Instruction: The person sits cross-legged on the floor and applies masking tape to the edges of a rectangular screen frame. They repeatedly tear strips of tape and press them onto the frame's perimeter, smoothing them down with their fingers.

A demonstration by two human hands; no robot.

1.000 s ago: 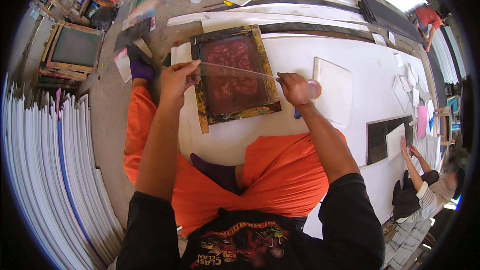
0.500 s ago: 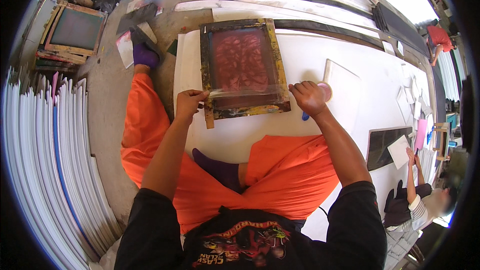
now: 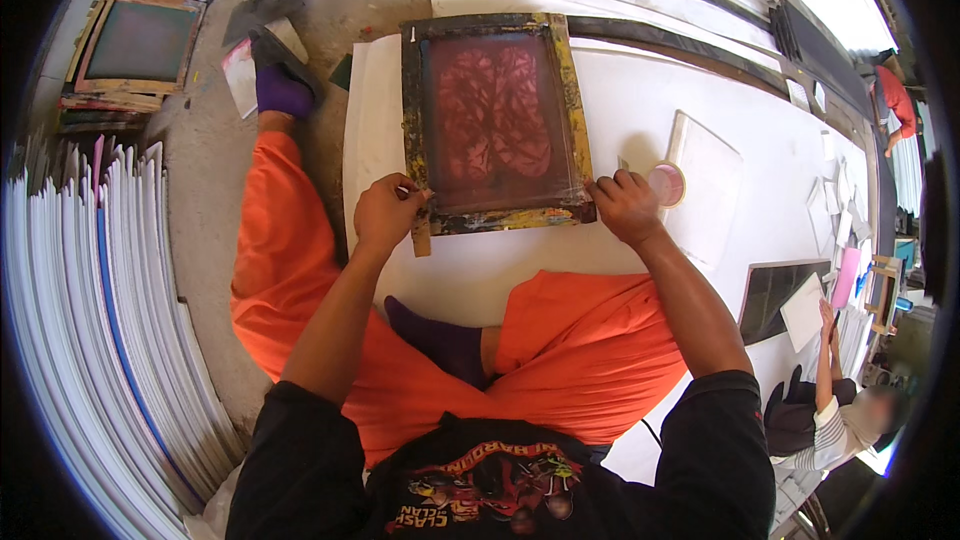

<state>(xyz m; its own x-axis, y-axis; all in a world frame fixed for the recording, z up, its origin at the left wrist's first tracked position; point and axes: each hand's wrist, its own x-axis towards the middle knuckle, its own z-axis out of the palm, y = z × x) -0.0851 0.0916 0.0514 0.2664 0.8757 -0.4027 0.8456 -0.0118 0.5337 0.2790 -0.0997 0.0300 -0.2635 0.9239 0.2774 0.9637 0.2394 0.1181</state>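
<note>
Working at the near end of a framed printing screen (image 3: 490, 110), the person sat with the left hand (image 3: 390, 210) at its near left corner and the right hand (image 3: 626, 205) at its near right corner. The screen lay flat on a white board (image 3: 640, 85), just in front of the knees. The left thumb and fingertips were drawn close at the frame's edge, and the right fingers were curled inward at the opposite side; whether either hand was clamped on a thin clear strip could not be told. A roll of tape (image 3: 666, 183) stood just beside the right hand. Judging by this stance, the step in hand was setting something across the near rail (image 3: 505, 220), its ends lined up at both corners. The next move seemed to call for even tension from both sides, then firm fingertip pressure along that edge without skewing the frame.
</note>
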